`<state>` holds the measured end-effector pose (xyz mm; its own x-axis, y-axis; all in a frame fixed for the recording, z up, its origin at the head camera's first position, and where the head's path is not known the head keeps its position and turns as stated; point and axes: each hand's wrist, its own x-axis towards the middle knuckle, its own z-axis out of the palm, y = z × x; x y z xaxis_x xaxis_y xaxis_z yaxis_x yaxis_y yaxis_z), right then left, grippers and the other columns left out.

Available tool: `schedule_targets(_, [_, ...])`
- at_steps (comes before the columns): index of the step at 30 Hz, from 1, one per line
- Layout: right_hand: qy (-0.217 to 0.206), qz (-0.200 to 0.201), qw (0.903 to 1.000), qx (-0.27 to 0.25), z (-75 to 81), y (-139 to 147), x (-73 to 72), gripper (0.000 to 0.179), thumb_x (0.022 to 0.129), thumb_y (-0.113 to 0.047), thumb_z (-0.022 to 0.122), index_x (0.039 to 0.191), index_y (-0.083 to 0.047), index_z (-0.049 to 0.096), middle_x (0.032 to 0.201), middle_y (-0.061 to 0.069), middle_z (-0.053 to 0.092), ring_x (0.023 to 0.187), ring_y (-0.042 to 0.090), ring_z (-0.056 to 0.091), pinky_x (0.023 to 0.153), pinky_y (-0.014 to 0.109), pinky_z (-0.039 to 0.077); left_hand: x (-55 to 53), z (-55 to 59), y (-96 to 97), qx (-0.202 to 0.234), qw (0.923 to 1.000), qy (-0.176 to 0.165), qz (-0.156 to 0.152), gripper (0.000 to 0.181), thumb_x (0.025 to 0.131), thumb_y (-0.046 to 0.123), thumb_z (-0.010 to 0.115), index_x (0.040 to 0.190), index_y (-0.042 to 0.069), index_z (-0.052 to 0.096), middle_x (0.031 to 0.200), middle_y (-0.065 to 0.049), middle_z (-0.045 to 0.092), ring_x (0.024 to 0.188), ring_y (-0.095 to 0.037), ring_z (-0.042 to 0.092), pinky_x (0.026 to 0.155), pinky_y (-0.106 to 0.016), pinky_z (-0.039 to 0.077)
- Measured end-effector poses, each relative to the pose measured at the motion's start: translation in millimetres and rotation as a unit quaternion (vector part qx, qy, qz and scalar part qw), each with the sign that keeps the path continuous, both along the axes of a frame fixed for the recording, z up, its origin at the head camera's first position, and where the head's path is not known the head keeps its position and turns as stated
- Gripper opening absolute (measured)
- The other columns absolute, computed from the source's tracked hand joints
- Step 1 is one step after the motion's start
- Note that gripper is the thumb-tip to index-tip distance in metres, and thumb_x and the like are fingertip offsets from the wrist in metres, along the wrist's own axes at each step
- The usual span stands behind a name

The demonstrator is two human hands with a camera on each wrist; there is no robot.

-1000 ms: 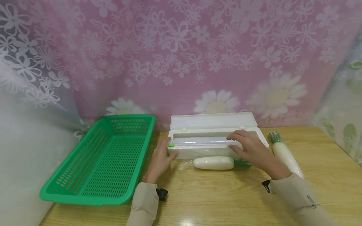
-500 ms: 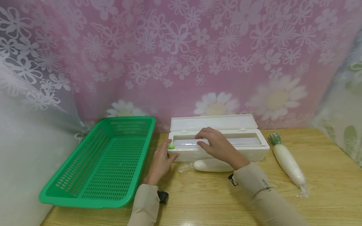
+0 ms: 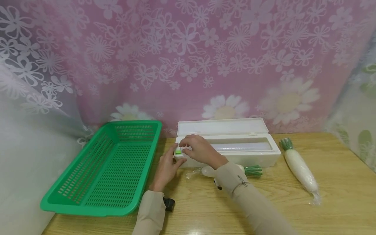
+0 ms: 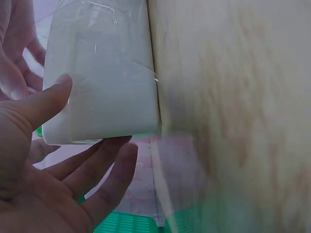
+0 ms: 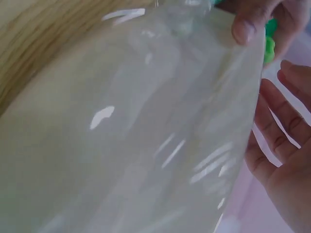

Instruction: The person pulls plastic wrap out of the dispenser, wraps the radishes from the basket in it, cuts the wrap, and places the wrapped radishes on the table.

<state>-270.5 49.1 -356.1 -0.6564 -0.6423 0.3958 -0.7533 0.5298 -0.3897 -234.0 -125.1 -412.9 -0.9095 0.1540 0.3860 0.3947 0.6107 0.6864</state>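
Observation:
A white cling film box (image 3: 249, 159) stands on the table with its lid (image 3: 226, 126) raised and a film roll (image 3: 246, 147) inside. My left hand (image 3: 165, 168) grips the box's left end, thumb on the front face and fingers around the end, as the left wrist view shows. A green slide cutter (image 3: 178, 152) sits at that end of the front rail. Beside the cutter, my right hand (image 3: 201, 150) reaches over the box with loosely bent fingers. Clear film (image 5: 170, 145) covers the box front in the right wrist view. My right forearm partly hides a wrapped white radish (image 3: 208, 171) before the box.
A green slotted basket (image 3: 114, 178) stands on the left. A second wrapped radish (image 3: 300, 169) with green stalks lies right of the box. The wooden table (image 3: 202, 209) meets a pink flowered curtain (image 3: 182, 98) behind the box.
My right hand has moved left along the box, from near its right end to beside the green cutter. The left hand stays on the box's left end.

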Motion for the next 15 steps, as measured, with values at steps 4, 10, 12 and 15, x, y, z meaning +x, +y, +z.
schedule_targets(4, [0.014,0.011,0.9994,0.030,-5.6,-14,1.2,0.020,0.093,-0.003,0.071,0.113,-0.007,0.076,0.098,0.004,0.069,0.086,0.019,0.062,0.077,0.034,0.052,1.8,-2.0,-3.4,-0.004,1.0000,0.001,0.002,0.049,0.092,0.009,0.076,0.137,0.003,0.056,0.076,-0.007,0.063,0.070,-0.021,0.062,0.063,-0.037,0.053])
schedule_targets(10, [0.055,0.023,0.9975,0.037,-11.1,-23,1.8,0.023,0.091,0.002,0.071,0.110,-0.009,0.077,0.093,0.004,0.069,0.080,0.017,0.062,0.074,0.033,0.051,6.8,-0.6,-7.2,0.000,1.0000,-0.007,0.007,0.046,0.092,0.007,0.075,0.134,0.000,0.057,0.087,-0.017,0.071,0.081,-0.032,0.069,0.072,-0.048,0.057])
schedule_targets(12, [0.062,0.019,0.9973,0.035,-9.9,-19,1.7,0.023,0.090,0.004,0.072,0.108,-0.009,0.078,0.093,0.004,0.070,0.080,0.017,0.063,0.075,0.033,0.052,5.2,0.5,-4.3,-0.001,1.0000,-0.004,0.000,0.046,0.093,0.008,0.075,0.134,0.001,0.057,0.089,-0.017,0.071,0.080,-0.031,0.068,0.072,-0.047,0.057])
schedule_targets(15, [0.073,0.019,0.9964,0.040,-8.3,-13,1.0,0.021,0.089,0.003,0.073,0.107,-0.007,0.077,0.093,0.005,0.070,0.083,0.019,0.065,0.077,0.033,0.053,2.4,0.1,0.0,0.004,1.0000,-0.003,-0.004,0.048,0.093,0.008,0.075,0.136,0.001,0.056,0.094,-0.019,0.071,0.081,-0.031,0.068,0.073,-0.046,0.057])
